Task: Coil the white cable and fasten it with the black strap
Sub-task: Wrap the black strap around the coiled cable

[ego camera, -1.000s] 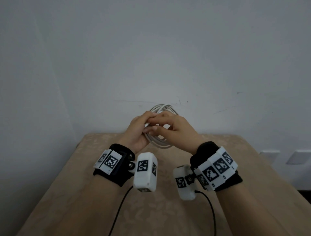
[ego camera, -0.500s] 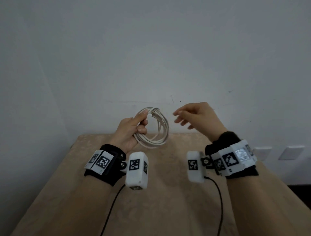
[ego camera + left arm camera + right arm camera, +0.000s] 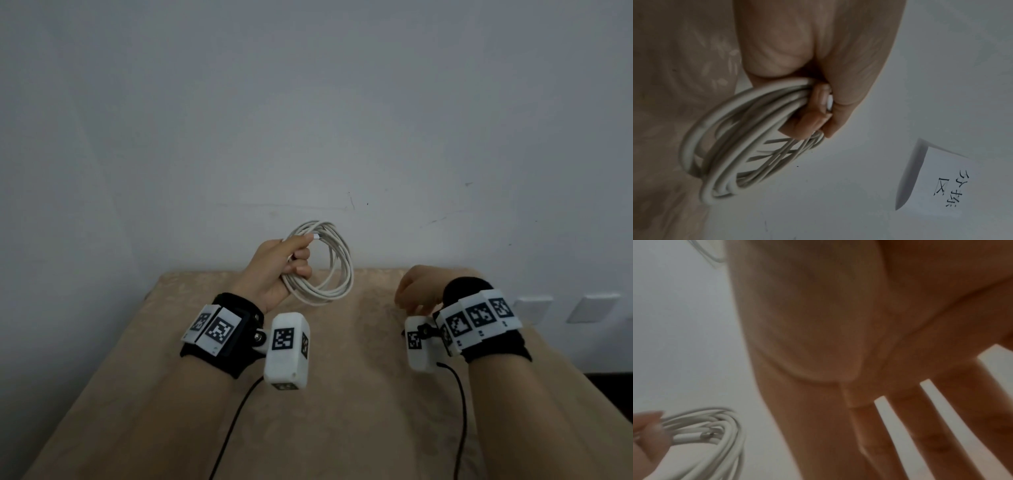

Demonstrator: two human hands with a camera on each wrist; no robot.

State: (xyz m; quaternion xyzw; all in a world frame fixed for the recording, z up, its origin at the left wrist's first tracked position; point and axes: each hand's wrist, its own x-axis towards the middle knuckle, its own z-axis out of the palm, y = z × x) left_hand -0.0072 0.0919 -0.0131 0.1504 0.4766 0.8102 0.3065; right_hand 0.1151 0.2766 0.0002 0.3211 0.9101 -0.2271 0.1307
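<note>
Cable [image 3: 330, 270], white and wound into several round loops, is hanging in the air above the far edge of the tabletop [image 3: 342, 411], its ring standing nearly upright with the open face turned toward the person's right. The left hand [image 3: 277, 270] is holding the coil at its left side, the fingers [image 3: 807, 120] curling around the bundled strands and the thumb pressing them from above, so most of the ring is reaching out to the right of and below the grip. A white plug end [image 3: 315, 236] is poking out just past the thumb, pointing right. The right hand [image 3: 416, 291] is hovering well apart from the coil, low over the tabletop; its grip is holding nothing, the fingers [image 3: 941, 434] lying straight and spread. A paper sheet [image 3: 953, 181] with handwritten characters is sticking to the wall [image 3: 308, 102].
</note>
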